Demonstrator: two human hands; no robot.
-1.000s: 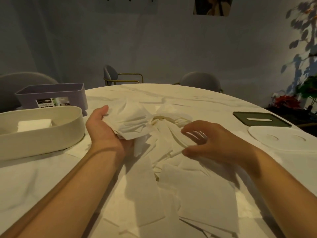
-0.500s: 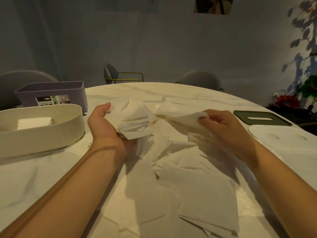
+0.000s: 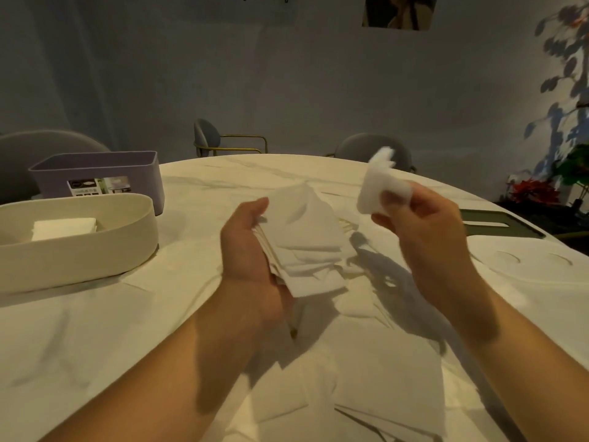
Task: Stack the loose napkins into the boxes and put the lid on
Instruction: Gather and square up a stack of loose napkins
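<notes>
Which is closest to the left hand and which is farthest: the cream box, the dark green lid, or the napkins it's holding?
1. Napkin bundle: held in the left hand itself.
2. Cream box: on the table, off to that hand's left.
3. Dark green lid: far right, beyond the right hand, which pinches a single napkin.

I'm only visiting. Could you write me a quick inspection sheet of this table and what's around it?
Surface: round pale table with loose napkins spread over it.
Job's things: cream box with folded napkins inside; purple box behind it; dark lid and white lid lying at right.
Clutter: nothing seen.
Hands: left hand holds a napkin stack; right hand pinches one napkin, raised.
Cables: nothing seen.
Surroundings: grey chairs, plant at right, dim wall.
</notes>
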